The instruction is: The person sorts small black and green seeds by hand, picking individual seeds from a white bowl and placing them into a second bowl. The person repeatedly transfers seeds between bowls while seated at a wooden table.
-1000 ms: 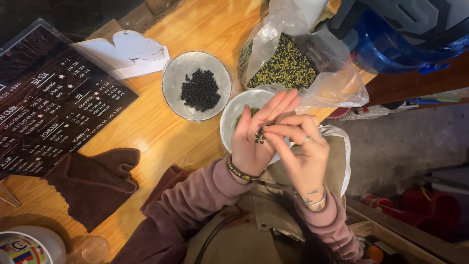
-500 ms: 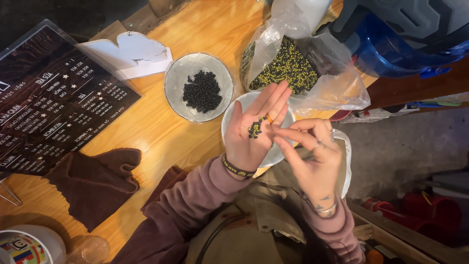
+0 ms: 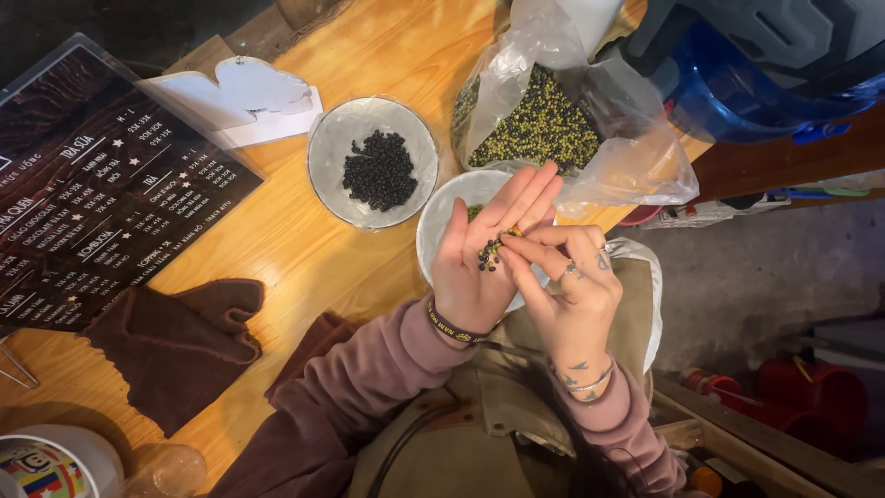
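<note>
My left hand lies palm up over a white bowl, with a small heap of dark and green beans in the palm. The fingertips of my right hand touch that heap, thumb and forefinger pinched at the beans. To the left stands a glass bowl with a pile of black beans. Behind the white bowl a clear plastic bag lies open, full of mixed green and dark beans.
A dark laminated menu card lies at the left of the wooden table, with a brown cloth below it and a white paper holder behind. A printed cup stands bottom left. A blue plastic container sits top right.
My right hand has moved back onto the left palm and now pinches at the beans. The left hand stays palm up over the white bowl.
</note>
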